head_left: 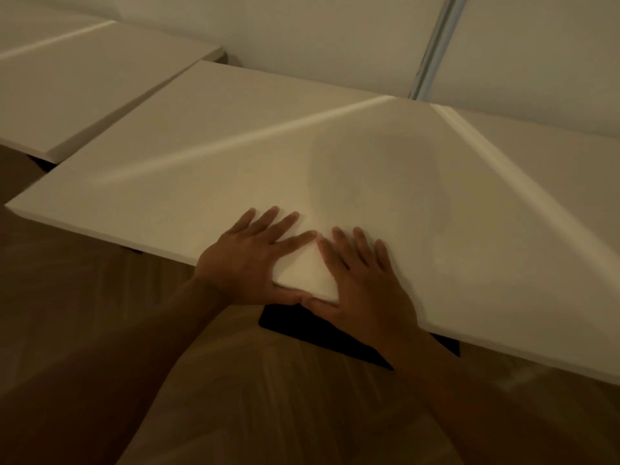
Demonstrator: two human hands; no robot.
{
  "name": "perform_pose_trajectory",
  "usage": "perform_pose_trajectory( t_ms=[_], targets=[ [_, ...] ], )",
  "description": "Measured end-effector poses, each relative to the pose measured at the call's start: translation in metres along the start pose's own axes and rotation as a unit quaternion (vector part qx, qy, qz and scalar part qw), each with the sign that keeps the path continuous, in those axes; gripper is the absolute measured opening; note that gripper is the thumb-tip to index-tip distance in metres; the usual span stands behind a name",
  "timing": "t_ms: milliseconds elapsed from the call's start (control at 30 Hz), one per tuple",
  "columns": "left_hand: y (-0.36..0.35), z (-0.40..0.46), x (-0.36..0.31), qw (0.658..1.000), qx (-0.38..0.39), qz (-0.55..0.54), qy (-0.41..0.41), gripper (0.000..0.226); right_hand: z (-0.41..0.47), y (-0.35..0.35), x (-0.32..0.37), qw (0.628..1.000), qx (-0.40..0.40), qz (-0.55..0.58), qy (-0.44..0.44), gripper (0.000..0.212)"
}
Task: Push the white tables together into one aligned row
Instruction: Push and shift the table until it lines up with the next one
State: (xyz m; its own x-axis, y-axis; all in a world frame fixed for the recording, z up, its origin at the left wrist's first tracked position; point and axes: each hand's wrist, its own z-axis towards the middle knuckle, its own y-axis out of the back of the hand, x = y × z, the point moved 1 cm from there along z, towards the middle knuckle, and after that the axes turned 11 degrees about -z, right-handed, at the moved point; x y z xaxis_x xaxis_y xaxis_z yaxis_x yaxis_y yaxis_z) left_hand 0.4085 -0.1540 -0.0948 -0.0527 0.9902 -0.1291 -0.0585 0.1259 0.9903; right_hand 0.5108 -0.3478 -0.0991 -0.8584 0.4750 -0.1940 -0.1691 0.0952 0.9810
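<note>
The middle white table (235, 156) stretches across the view. My left hand (248, 256) and my right hand (362, 280) lie side by side on its near edge, fingers spread flat on the top and thumbs hooked against the front rim. On the right, another white table (553, 196) touches it along a seam. At the upper left stands a third white table (84, 88), set at an angle, with a narrow wedge-shaped gap between it and the middle one.
A black table base (335, 333) shows under the near edge by my hands. Wooden floor (100, 297) lies in front. A pale wall (318, 35) with a grey metal strip (436, 45) runs close behind the tables.
</note>
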Motion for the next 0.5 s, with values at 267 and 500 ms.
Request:
perform_pose_trajectory(
  t_ms=[267, 500],
  targets=[
    [-0.0057, -0.0014, 0.0, 0.997, -0.061, 0.028, -0.03, 0.101, -0.0014, -0.0021, 0.0024, 0.996, -0.004, -0.067, -0.052, 0.097],
    [-0.0079, -0.001, 0.0067, 0.995, -0.079, 0.046, -0.034, 0.099, 0.0029, -0.0048, 0.0059, 0.994, -0.011, -0.091, -0.058, 0.097]
  ],
)
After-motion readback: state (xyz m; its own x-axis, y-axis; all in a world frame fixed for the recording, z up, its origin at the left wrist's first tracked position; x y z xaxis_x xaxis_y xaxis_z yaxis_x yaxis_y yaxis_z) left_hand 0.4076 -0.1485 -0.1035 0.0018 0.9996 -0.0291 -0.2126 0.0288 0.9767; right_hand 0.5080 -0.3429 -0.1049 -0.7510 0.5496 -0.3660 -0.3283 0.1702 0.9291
